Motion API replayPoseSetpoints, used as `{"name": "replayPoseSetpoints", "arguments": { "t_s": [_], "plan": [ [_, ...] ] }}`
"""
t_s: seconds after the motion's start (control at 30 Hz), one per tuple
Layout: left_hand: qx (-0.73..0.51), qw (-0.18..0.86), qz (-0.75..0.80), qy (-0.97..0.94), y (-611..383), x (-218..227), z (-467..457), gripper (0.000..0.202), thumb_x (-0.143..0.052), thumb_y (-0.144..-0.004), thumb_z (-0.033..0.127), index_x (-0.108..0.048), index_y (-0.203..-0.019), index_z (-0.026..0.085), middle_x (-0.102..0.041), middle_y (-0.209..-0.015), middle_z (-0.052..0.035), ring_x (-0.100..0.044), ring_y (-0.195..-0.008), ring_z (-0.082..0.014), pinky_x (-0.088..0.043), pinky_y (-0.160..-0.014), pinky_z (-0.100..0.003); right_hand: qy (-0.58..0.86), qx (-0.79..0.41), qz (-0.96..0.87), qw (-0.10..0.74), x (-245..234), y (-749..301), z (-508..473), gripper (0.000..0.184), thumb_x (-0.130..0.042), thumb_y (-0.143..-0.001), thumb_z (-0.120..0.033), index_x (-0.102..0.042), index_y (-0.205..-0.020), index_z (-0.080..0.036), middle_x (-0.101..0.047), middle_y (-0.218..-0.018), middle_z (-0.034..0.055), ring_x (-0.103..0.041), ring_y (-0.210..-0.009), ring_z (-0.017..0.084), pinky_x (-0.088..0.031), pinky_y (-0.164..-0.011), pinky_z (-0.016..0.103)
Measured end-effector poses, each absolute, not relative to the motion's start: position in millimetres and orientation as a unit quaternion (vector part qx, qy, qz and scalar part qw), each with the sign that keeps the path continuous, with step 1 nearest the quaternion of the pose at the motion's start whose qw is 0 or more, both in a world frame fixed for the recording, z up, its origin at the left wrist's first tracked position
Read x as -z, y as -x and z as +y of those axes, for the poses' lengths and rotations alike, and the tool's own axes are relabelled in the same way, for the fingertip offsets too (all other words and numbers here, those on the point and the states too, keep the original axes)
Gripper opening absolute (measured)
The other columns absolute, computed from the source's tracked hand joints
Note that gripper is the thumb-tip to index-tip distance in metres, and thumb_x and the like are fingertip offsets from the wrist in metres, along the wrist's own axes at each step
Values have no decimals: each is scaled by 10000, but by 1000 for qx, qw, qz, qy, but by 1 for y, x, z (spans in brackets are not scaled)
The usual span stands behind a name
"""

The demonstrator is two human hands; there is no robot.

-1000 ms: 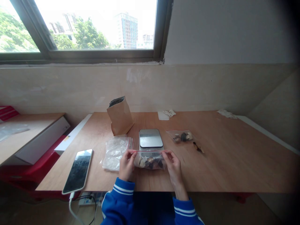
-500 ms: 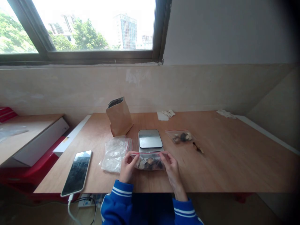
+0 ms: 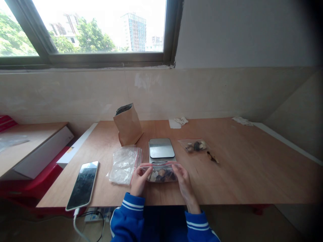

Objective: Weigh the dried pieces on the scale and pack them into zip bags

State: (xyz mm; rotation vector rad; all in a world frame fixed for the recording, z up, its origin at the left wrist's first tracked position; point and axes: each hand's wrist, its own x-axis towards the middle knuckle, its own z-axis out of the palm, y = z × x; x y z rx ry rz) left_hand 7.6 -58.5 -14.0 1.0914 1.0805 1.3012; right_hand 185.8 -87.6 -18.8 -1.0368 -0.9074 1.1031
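Between my two hands is a clear zip bag [image 3: 163,175] with a red seal line, holding pale, brown and dark pieces. My left hand [image 3: 139,177] pinches its upper left corner between thumb and fingers. At the upper right corner, my right hand [image 3: 182,175] grips the bag in the same way. Just beyond it stands a small digital scale [image 3: 162,148] with a bare silver plate. A second filled zip bag [image 3: 194,146] lies right of the scale, with a loose brown dried piece [image 3: 212,157] beside it. Flat clear zip bags [image 3: 124,165] lie left of my left hand.
A brown paper bag [image 3: 128,125] stands open behind the flat bags. Near the table's left edge lies a phone [image 3: 82,185] with a white cable [image 3: 76,220] plugged in. White paper [image 3: 174,124] and crumpled tissue [image 3: 242,121] lie along the back edge of the table [image 3: 242,181].
Both hands keep hold of the zip bag at nearly the same spot. My left thumb has shifted slightly right along the seal, and the pieces inside look slightly rearranged.
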Motion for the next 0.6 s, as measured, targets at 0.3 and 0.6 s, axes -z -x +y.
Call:
{"name": "replayPoseSetpoints", "arguments": {
  "t_s": [0.3, 0.6],
  "plan": [
    [-543, 517, 464, -471, -7, 15, -58, 275, -752, -689, 361, -731, -858, 146, -734, -875, -80, -666, -872, -220, -508, -810, -319, 484, -440, -410, 636, 18, -182, -86, 306, -679, -757, -458, -713, -883, -181, -736, -909, 71, -677, -894, 244, -531, -842, 379],
    [-553, 466, 473, -503, -11, 10, -61, 211, -743, -701, 343, -737, -788, 151, -714, -831, -74, -649, -836, -207, -497, -800, -317, 507, -389, -402, 657, 23, -180, -84, 240, -688, -753, -417, -692, -779, -178, -724, -792, 53, -676, -788, 216, -528, -763, 348]
  ]
}}
